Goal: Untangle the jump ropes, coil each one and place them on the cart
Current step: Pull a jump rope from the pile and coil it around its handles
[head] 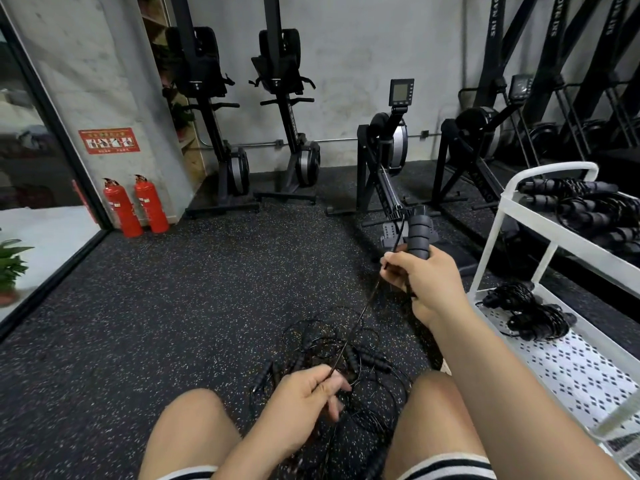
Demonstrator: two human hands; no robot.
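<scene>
A tangled pile of black jump ropes (pixel 349 355) with ribbed handles lies on the speckled floor between my knees. My right hand (pixel 420 277) grips one black foam handle (pixel 419 233) upright and also holds its thin cord. That cord (pixel 363 313) runs taut down to my left hand (pixel 306 398), which pinches it just above the pile. A white cart (pixel 512 199) stands at the right. Several coiled ropes (pixel 585 206) sit on its upper shelf, and more coils (pixel 526 311) lie on the lower perforated shelf.
Rowing machines (pixel 384 157) stand against the grey wall ahead, two upright ones (pixel 225 140) at the left. Two red fire extinguishers (pixel 136 206) stand by a glass door. A potted plant (pixel 10 265) is at the far left. Ski machines (pixel 554 81) line the right wall.
</scene>
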